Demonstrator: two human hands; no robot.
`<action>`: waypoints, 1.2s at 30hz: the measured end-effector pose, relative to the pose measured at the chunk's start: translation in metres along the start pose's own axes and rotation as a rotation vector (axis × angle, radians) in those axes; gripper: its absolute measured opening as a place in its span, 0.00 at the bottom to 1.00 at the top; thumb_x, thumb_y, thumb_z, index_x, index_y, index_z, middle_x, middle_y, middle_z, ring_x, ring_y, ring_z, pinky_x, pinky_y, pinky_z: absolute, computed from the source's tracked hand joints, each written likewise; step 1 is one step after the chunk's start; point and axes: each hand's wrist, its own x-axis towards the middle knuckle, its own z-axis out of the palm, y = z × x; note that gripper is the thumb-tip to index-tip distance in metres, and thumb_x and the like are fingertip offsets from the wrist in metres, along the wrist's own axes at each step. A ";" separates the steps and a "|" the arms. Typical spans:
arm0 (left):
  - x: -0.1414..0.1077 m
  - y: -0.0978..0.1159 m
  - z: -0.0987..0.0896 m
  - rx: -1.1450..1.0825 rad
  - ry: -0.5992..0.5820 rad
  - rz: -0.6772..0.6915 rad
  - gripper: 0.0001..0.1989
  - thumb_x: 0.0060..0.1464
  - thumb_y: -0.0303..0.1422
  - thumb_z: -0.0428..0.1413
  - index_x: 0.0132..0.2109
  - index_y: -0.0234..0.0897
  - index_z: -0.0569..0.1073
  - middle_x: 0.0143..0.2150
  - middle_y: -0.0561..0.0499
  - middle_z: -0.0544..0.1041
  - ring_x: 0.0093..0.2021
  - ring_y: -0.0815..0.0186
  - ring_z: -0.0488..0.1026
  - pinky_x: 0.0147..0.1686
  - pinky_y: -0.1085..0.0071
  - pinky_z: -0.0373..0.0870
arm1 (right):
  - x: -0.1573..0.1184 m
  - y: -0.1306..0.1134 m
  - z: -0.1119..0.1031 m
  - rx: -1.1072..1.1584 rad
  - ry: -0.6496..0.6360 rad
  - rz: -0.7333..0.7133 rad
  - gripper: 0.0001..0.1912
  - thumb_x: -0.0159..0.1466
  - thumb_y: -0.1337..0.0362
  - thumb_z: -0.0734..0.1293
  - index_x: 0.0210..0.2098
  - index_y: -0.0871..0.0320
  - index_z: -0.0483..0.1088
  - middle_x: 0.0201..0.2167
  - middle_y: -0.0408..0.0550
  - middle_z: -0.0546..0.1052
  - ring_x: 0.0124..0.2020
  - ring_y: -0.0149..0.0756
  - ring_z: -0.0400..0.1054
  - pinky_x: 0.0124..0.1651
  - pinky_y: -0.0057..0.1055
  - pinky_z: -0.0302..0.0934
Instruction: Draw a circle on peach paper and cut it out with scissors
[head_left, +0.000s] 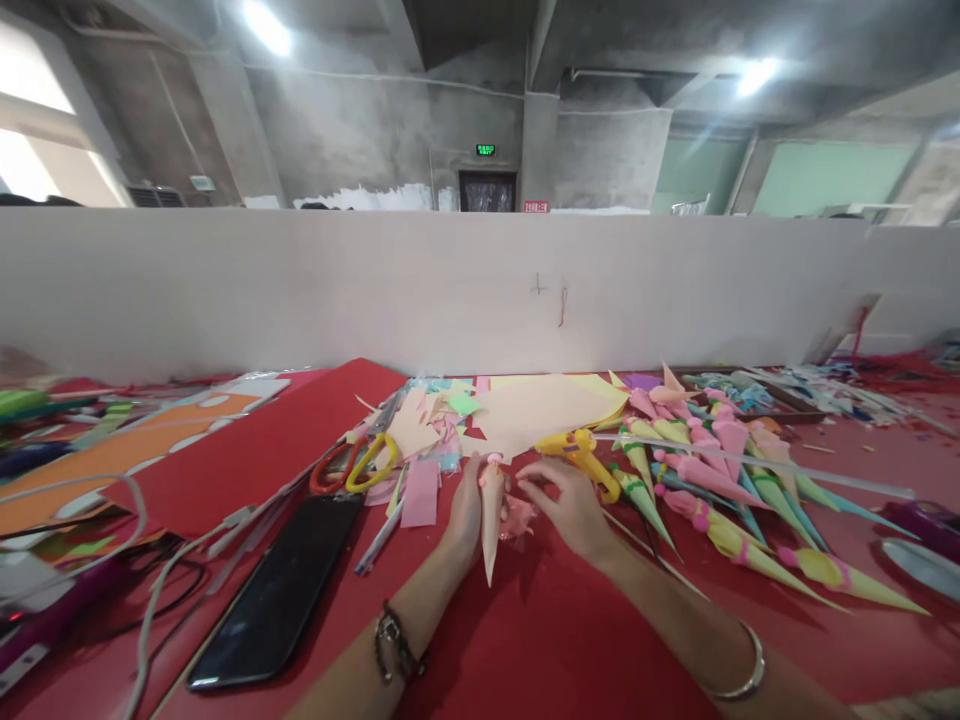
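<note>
Left hand [466,512]: curled round a pointy peach paper cone [491,510]
Right hand [568,505]: kinda half-curled, can't tell if it's pinching anything
Yellow plastic glue gun [589,455]: just past it

Here on the table [570,660], the phone [281,590] lies left, scissors [356,468] just behind it. Centre, a paper cone [491,515] sits in the left hand [465,512], right hand [566,503] beside; glue gun [585,457] behind that, more cones [709,472] heaped right, partition [450,290] at the back.
</note>
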 end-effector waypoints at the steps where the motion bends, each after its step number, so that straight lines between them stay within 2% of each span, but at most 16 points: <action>1: 0.000 -0.002 0.000 0.029 0.002 0.020 0.19 0.46 0.46 0.50 0.21 0.34 0.67 0.11 0.53 0.64 0.08 0.71 0.57 0.08 0.75 0.51 | 0.000 0.000 0.000 -0.002 0.022 -0.011 0.09 0.58 0.63 0.61 0.30 0.58 0.72 0.28 0.47 0.75 0.32 0.34 0.68 0.36 0.28 0.62; 5: -0.002 -0.006 0.002 0.128 -0.050 0.047 0.23 0.45 0.50 0.48 0.18 0.34 0.66 0.09 0.53 0.62 0.08 0.72 0.57 0.09 0.76 0.52 | -0.001 -0.001 0.000 0.038 0.085 -0.038 0.09 0.59 0.66 0.60 0.34 0.57 0.72 0.33 0.47 0.76 0.37 0.35 0.69 0.41 0.31 0.62; 10: -0.008 -0.007 0.007 0.182 -0.062 0.024 0.24 0.47 0.49 0.46 0.18 0.34 0.66 0.09 0.52 0.63 0.09 0.72 0.58 0.10 0.76 0.53 | -0.003 -0.003 0.000 0.147 0.075 -0.005 0.08 0.58 0.65 0.61 0.34 0.58 0.72 0.32 0.47 0.76 0.34 0.34 0.70 0.37 0.28 0.63; 15: -0.005 -0.014 0.004 0.173 -0.095 0.058 0.18 0.47 0.48 0.49 0.30 0.36 0.68 0.12 0.55 0.65 0.11 0.69 0.61 0.12 0.74 0.56 | -0.003 -0.009 0.000 0.130 0.076 -0.027 0.06 0.57 0.64 0.63 0.29 0.58 0.71 0.28 0.46 0.75 0.31 0.33 0.68 0.36 0.28 0.62; 19: -0.002 -0.019 -0.001 0.198 -0.136 0.120 0.20 0.46 0.47 0.50 0.39 0.36 0.66 0.15 0.56 0.66 0.12 0.69 0.61 0.13 0.74 0.56 | -0.003 -0.010 0.000 0.093 0.066 -0.073 0.06 0.57 0.66 0.62 0.30 0.57 0.72 0.30 0.46 0.75 0.34 0.34 0.68 0.39 0.29 0.61; 24: -0.004 -0.017 0.001 0.214 -0.127 0.136 0.20 0.46 0.47 0.50 0.41 0.36 0.65 0.16 0.56 0.66 0.13 0.70 0.62 0.13 0.75 0.57 | -0.004 -0.009 0.000 0.110 0.069 -0.097 0.07 0.58 0.67 0.62 0.34 0.57 0.72 0.33 0.47 0.75 0.36 0.34 0.68 0.41 0.30 0.61; 32: -0.013 -0.012 0.007 0.300 -0.094 0.180 0.19 0.47 0.47 0.48 0.43 0.40 0.62 0.21 0.59 0.65 0.17 0.71 0.65 0.17 0.74 0.64 | -0.004 -0.012 0.000 0.102 0.055 -0.129 0.05 0.57 0.67 0.64 0.30 0.56 0.72 0.29 0.46 0.73 0.34 0.33 0.67 0.37 0.28 0.61; 36: -0.012 -0.014 0.007 0.303 -0.096 0.193 0.20 0.47 0.47 0.49 0.44 0.41 0.61 0.23 0.59 0.65 0.16 0.73 0.64 0.16 0.75 0.64 | -0.004 -0.013 0.000 0.095 0.045 -0.126 0.05 0.57 0.67 0.64 0.31 0.56 0.73 0.30 0.46 0.73 0.34 0.33 0.67 0.37 0.28 0.61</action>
